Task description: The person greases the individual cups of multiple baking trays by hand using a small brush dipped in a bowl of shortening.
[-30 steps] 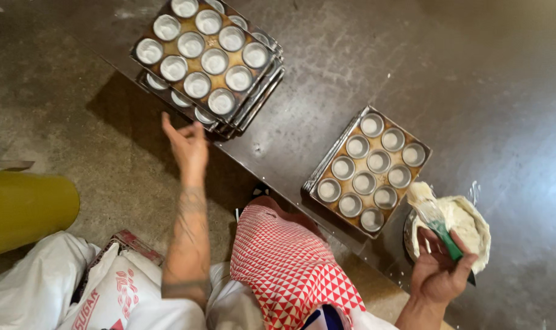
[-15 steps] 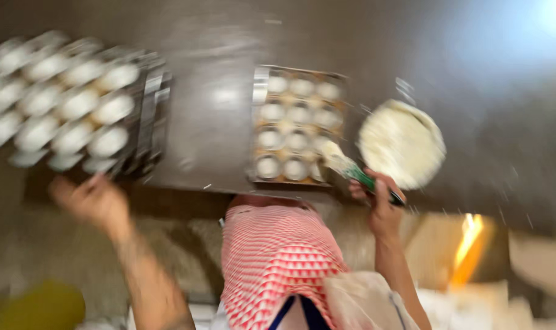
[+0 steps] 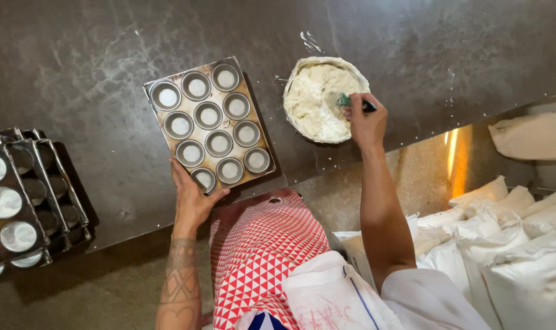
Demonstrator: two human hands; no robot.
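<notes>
My left hand (image 3: 192,201) grips the near edge of the muffin tray (image 3: 209,125) lying flat on the dark counter (image 3: 107,61); stiff metal, best held by its rim. My right hand (image 3: 365,119) is clamped on a green-handled brush (image 3: 345,101) in the soft, greasy paste bowl (image 3: 322,101)

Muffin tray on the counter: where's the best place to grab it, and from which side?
Grip the muffin tray by its flat raised rim at the near corner, coming from the counter's front edge. That corner reaches the edge, and the left hand already holds it there. The cups fill the middle, so only the rim offers a hold.
</notes>
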